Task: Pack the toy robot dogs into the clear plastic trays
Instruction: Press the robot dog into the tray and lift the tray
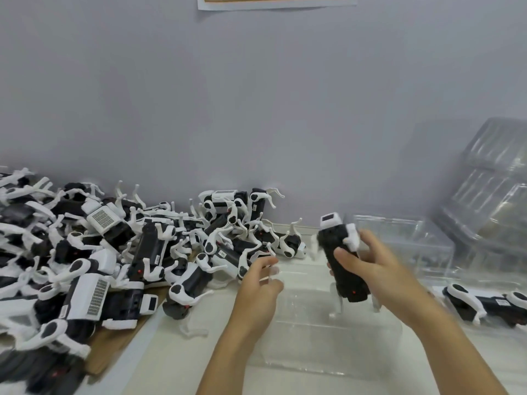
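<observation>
The right hand [370, 266] holds one toy robot dog [342, 260] nearly upright, white head end up and the black body running down through the palm; its fingers [346, 255] curl round the middle of the body, thumb on the near side, so the grip is closed on the dog. Held this way above the clear plastic tray [322, 317] that lies on the surface just below and in front of those fingers, the dog looks ready to be turned and lowered into a tray pocket, though blur hides which pocket. The left hand [261, 283] hovers just left of the held dog with its fingers [266, 263] loosely spread and gripping nothing I can make out; it seems poised to steady the tray or help fold the legs. Further left of those fingers lies the big pile of loose dogs [114, 252], kept within reach as stock. To the right of the right fingers a dog [484, 305] lies on its side, and beyond it stands a leaning stack of empty trays [490, 189].
</observation>
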`<control>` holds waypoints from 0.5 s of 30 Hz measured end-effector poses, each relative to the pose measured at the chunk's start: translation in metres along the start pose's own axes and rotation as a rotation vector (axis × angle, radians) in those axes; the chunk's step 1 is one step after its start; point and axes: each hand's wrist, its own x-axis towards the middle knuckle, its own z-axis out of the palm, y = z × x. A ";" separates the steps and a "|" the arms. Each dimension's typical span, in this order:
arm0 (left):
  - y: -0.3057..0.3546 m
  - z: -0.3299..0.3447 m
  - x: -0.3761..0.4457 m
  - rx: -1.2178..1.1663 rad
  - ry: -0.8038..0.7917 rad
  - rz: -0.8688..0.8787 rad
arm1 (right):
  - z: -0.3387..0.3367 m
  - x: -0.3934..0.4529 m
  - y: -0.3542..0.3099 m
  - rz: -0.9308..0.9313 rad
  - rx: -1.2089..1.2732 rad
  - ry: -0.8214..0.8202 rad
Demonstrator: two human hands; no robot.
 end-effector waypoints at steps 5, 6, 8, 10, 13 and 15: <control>0.000 0.002 0.002 -0.006 -0.006 0.001 | 0.010 -0.002 0.001 -0.159 -0.376 -0.015; 0.000 0.002 0.003 -0.005 -0.006 -0.001 | 0.011 -0.002 0.000 -0.184 -0.427 -0.020; 0.001 0.002 0.003 -0.006 0.002 -0.014 | 0.011 -0.002 -0.001 -0.204 -0.509 -0.033; 0.001 0.001 0.004 -0.032 0.022 -0.032 | 0.010 -0.003 -0.001 -0.198 -0.527 -0.043; 0.002 0.002 0.004 -0.068 0.042 -0.043 | 0.009 -0.001 0.001 -0.162 -0.563 -0.063; 0.002 0.004 0.004 -0.072 0.051 -0.040 | 0.011 0.001 0.003 -0.141 -0.614 -0.092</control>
